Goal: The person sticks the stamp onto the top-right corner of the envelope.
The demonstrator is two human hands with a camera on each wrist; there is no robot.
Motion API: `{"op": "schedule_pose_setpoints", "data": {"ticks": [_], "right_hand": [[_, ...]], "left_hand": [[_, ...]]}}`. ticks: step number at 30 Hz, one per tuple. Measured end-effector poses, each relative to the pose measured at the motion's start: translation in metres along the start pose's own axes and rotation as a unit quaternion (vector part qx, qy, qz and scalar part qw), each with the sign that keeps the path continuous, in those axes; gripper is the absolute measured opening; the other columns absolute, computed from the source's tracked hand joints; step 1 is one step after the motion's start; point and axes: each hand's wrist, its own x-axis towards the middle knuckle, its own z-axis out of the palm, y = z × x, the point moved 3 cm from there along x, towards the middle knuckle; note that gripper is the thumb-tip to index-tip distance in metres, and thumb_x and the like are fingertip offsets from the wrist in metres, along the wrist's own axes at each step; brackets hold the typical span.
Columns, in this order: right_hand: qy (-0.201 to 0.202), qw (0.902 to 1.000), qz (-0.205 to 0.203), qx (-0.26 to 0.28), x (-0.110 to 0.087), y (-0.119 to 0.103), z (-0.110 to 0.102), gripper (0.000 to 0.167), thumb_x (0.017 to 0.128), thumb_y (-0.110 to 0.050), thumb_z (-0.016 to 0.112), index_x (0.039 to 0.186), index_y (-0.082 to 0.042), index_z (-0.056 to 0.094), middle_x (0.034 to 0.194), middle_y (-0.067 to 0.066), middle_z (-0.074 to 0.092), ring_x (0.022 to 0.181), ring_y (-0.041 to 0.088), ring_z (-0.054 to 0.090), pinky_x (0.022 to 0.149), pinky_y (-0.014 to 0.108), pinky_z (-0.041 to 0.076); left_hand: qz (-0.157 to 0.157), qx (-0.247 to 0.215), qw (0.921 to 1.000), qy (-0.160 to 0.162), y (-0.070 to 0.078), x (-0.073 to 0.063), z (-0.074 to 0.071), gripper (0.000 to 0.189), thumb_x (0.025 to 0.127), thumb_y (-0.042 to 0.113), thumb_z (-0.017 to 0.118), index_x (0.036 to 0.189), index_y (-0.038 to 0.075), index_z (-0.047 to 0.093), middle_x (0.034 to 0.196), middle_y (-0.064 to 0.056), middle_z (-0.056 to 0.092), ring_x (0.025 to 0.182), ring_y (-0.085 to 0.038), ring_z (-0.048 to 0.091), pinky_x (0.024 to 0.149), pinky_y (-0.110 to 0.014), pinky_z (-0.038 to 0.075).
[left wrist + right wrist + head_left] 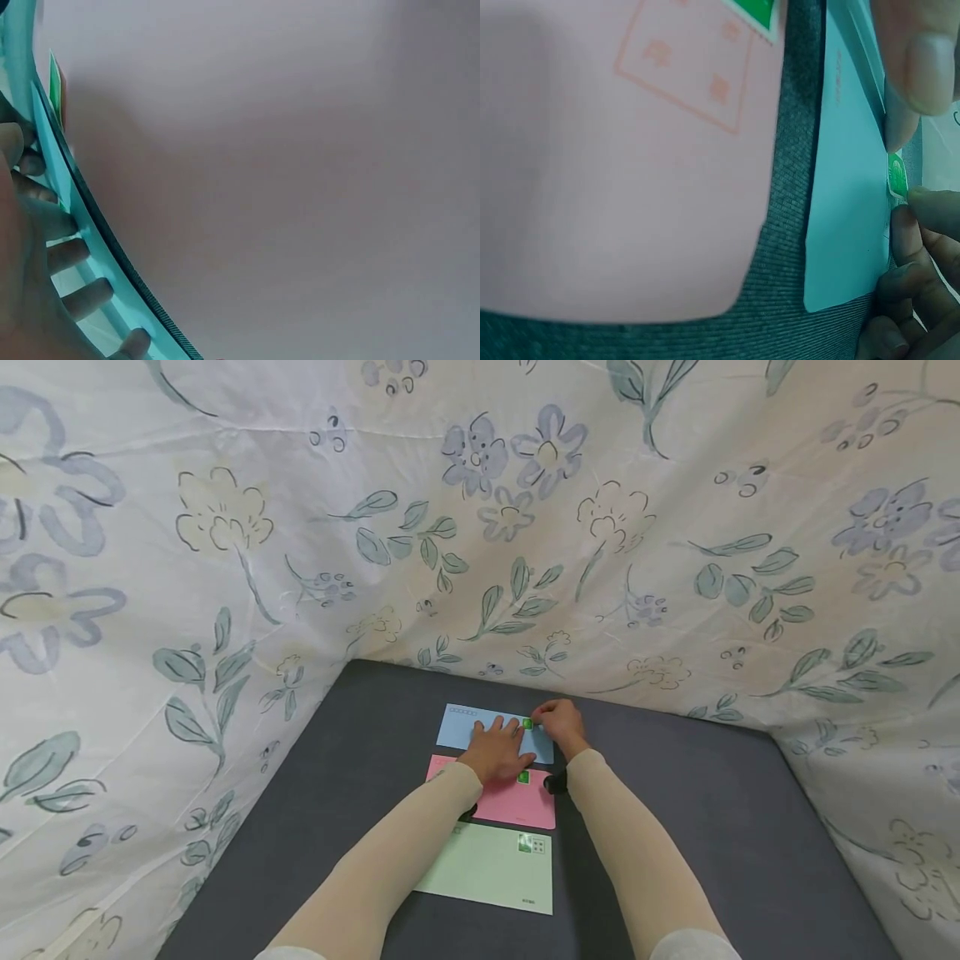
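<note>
A blue envelope lies at the far end of a row of three on the dark table. Spread across it, my left hand presses with extended fingers; they also show at the edge of the left wrist view. A small green stamp is at the blue envelope's right end. My right hand has curled fingers, and its fingertips pinch the corner of this stamp in the right wrist view. Under my left forearm lies the pink envelope, partly hidden, bearing its own green stamp.
Nearest me is a pale green envelope with a stamp at its upper right, its left end behind my left sleeve. The dark table extends to both sides. Flower-patterned cloth hangs behind and at the sides.
</note>
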Motion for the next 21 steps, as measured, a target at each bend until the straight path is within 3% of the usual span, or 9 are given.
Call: {"op": "schedule_pose_setpoints", "data": {"ticks": [21], "right_hand": [[0.017, 0.9981, -0.015, -0.058, 0.006, 0.002, 0.0061, 0.013, 0.104, -0.02, 0.072, 0.099, -0.01, 0.077, 0.103, 0.011, 0.073, 0.091, 0.029, 0.066, 0.073, 0.039, 0.048]], "left_hand": [[0.009, -0.017, 0.9998, 0.005, -0.0008, 0.0039, -0.0004, 0.077, 0.112, 0.067, 0.035, 0.17, 0.016, 0.041, 0.175, -0.002, 0.032, 0.16, -0.03, 0.028, 0.123, -0.066, 0.031]]}}
